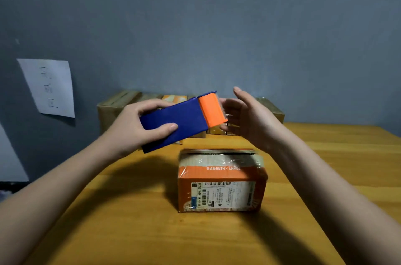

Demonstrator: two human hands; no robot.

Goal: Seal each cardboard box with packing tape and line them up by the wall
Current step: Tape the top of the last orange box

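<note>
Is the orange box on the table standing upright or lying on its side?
On its side: the orange box has its printed text upside down, and its shipping label faces the camera.

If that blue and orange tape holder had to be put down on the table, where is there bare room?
Bare wood lies right of the orange box out to the table edge, and in front of it toward the camera. Left of the box is open too. It is crowded by the wall, where the row of boxes stands behind the left hand and right hand.

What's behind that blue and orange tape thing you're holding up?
Behind the tape dispenser a row of cardboard boxes stands against the grey wall on the wooden table. The dispenser and both hands cover the middle of the row, so the count stays unclear.
</note>
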